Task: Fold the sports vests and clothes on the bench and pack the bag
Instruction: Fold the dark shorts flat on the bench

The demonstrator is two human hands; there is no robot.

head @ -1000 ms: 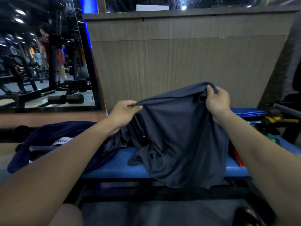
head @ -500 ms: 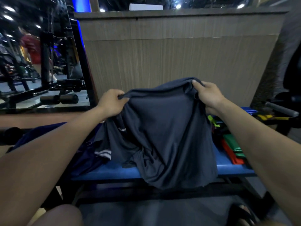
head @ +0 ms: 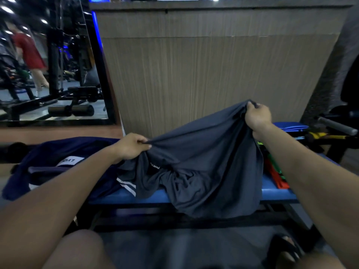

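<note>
Nearest the camera, the hem of one grey shirt (head: 204,171) hung over the front edge of the blue worktop (head: 275,193), its lower half bunched in loose creases on the pad. It looked thin, light and limp, likely a little slick, so it would sag wherever unsupported; the sound places to hold were the two top corners or shoulder seams, pulled taut. That was where both hands were: the left hand (head: 132,146) pinched the left edge low, its fingers curled round a gather of cloth, and the right hand (head: 258,117) gripped the other corner higher, fingers closed on it. To the left lay one navy garment (head: 48,152) with a white label. To the right sat a small stack of coloured items (head: 275,175), red and green, too hidden to count. No bag was visible.
</note>
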